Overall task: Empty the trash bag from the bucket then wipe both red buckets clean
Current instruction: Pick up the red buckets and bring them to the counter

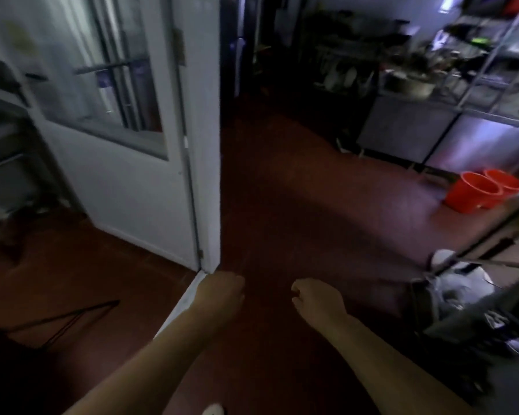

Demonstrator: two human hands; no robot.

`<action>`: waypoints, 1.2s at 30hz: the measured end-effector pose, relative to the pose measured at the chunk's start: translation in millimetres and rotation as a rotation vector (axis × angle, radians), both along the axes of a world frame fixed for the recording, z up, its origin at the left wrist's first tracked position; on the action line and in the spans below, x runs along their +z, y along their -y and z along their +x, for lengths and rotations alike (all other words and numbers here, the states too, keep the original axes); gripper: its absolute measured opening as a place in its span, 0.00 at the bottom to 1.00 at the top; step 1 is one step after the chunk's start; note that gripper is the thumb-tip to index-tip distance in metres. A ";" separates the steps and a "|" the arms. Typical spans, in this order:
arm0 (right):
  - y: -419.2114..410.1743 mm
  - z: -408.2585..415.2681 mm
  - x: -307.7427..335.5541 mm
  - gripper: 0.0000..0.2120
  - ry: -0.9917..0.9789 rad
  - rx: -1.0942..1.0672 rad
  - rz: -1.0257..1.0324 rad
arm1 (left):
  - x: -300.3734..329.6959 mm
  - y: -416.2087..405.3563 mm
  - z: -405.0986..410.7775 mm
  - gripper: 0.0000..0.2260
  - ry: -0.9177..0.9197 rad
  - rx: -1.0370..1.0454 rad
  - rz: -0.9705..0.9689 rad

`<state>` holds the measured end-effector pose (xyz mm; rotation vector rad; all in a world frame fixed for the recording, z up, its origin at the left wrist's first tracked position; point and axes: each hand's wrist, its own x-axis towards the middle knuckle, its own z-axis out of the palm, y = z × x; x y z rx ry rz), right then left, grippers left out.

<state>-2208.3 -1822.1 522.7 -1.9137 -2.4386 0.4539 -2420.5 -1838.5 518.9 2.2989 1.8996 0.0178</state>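
Two red buckets stand side by side on the dark red floor at the right, the nearer red bucket [471,195] in front of the farther red bucket [505,181]. Both look bare inside from here; no trash bag shows in them. My left hand [221,290] hangs low in the middle of the view with its fingers loosely curled, holding nothing. My right hand [315,296] is beside it, also loosely curled around nothing. Both hands are far from the buckets.
A white door [126,163] with a glass pane stands open at the left, its edge just ahead of my left hand. Metal shelving and steel cabinets [450,127] line the right back. A cluttered rack with white bags [459,292] sits at the near right.
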 end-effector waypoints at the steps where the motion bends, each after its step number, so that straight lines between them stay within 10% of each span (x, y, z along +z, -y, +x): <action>1: -21.6 4.8 2.4 0.10 0.018 -0.027 0.005 | 0.9 -28.6 1.8 0.10 -0.005 -0.030 -0.007; 15: -271.2 188.9 -4.7 0.14 0.180 -0.355 0.038 | 5.4 -360.2 184.1 0.12 -0.107 -0.424 -0.003; 36: -728.3 544.4 9.2 0.11 0.131 -0.536 0.074 | 5.7 -849.0 520.8 0.08 0.032 -0.447 0.068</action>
